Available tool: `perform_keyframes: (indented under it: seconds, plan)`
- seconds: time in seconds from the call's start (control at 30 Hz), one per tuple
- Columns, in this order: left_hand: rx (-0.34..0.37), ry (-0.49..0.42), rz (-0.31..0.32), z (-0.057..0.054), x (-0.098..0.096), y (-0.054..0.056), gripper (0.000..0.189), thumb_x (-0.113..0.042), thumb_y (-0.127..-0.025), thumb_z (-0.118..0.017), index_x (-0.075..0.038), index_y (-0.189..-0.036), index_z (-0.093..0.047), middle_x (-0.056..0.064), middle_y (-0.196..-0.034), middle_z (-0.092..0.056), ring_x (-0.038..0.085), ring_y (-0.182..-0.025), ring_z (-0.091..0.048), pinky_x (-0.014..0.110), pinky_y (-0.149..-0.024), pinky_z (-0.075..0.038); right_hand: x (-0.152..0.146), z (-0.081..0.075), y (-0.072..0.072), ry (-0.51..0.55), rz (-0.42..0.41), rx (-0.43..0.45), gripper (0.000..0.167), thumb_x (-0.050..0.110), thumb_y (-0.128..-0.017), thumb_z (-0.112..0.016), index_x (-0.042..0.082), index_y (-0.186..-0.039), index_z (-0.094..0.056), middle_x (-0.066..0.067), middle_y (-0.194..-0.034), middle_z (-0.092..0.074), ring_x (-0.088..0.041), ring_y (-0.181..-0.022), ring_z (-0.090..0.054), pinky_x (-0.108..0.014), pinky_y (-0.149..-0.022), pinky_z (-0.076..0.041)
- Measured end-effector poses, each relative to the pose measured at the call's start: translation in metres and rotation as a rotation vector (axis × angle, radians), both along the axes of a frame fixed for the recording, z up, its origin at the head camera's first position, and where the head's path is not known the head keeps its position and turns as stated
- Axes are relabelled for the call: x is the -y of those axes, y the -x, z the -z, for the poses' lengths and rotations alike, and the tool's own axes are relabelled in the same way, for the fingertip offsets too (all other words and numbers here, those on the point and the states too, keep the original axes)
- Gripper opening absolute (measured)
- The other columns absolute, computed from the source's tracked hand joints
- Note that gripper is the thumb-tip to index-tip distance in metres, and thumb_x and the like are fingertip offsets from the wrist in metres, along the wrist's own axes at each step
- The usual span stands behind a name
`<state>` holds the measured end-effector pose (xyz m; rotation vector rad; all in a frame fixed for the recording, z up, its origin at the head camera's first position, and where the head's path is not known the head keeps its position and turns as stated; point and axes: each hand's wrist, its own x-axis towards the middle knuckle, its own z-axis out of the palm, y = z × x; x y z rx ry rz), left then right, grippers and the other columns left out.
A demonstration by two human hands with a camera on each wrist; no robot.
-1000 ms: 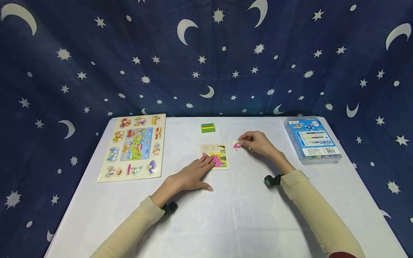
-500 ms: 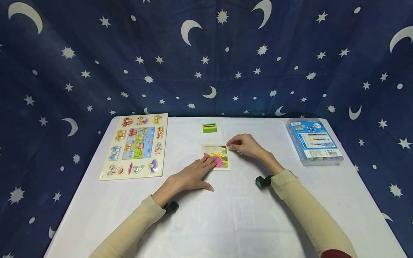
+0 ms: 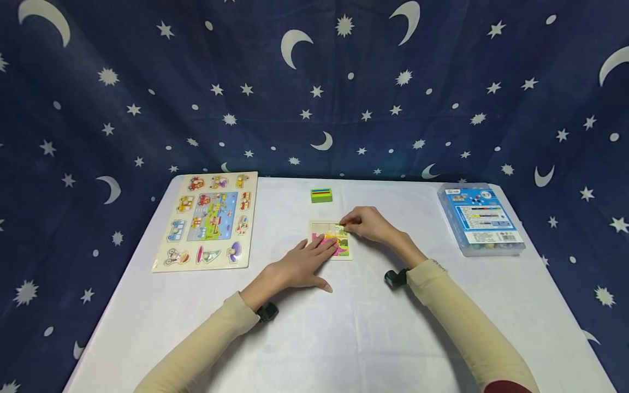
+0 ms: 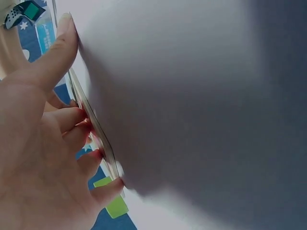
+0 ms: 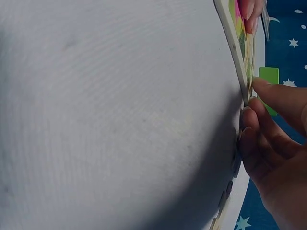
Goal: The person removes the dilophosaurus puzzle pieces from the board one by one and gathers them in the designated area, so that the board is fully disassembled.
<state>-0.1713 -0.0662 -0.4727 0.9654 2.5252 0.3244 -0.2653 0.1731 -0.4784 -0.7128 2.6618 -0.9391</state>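
A small square jigsaw puzzle with a pale wooden frame and a pink figure lies mid-table. My left hand rests flat over its left and lower part, fingers spread and thumb out to the side. At the top right corner of the frame, my right hand holds thumb and index finger together at a light green puzzle piece. The right wrist view shows the thumb on the picture and the index finger at the frame's corner. Loose puzzle pieces lie on the cloth below the right hand, mostly hidden in the head view.
A green block with coloured stripes stands behind the puzzle. At the left lies a large wooden peg puzzle board with vehicles. A clear plastic box with a blue label sits at the right. A starry dark blue curtain hangs behind the table.
My right hand has moved left from beside the puzzle to its top right corner. That corner, dark brown before, now shows light green. The left hand stays on the puzzle.
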Motion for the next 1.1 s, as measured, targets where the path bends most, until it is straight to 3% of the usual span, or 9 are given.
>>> perform_keyframes:
  seconds: [0.53,0.83,1.1]
  plan:
    - [0.010,-0.007,-0.009,-0.0037,-0.0015,-0.0011,0.104,-0.057,-0.088,-0.074,-0.014,-0.166,-0.019,0.002,-0.174,-0.014,0.027,-0.161,-0.006,0.060,-0.127,-0.016,0.0051,-0.0026,0.0057,-0.007,0.033,0.054,0.014,0.011,-0.092,-0.075,0.005,-0.104,-0.079,-0.009,-0.103,-0.075,-0.021,-0.093,-0.064,-0.039,-0.088,-0.049]
    - [0.027,-0.024,-0.017,-0.0034,-0.0006,-0.0023,0.103,-0.056,-0.088,-0.074,-0.015,-0.166,-0.020,0.002,-0.174,-0.014,0.027,-0.161,-0.006,0.060,-0.127,-0.014,0.0070,-0.0039,0.0059,0.057,0.045,0.089,0.008,0.008,-0.092,-0.075,0.005,-0.099,-0.074,-0.007,-0.088,-0.073,-0.013,-0.073,-0.059,-0.027,-0.066,-0.047]
    - [0.031,-0.033,-0.017,-0.0012,-0.0002,-0.0013,0.103,-0.057,-0.089,-0.074,-0.015,-0.166,-0.020,0.001,-0.174,-0.013,0.027,-0.161,-0.005,0.059,-0.127,-0.014,0.0056,-0.0027,0.0018,0.133,0.074,0.146,0.012,0.007,-0.096,-0.071,0.002,-0.107,-0.074,-0.009,-0.089,-0.073,-0.015,-0.070,-0.062,-0.026,-0.061,-0.052]
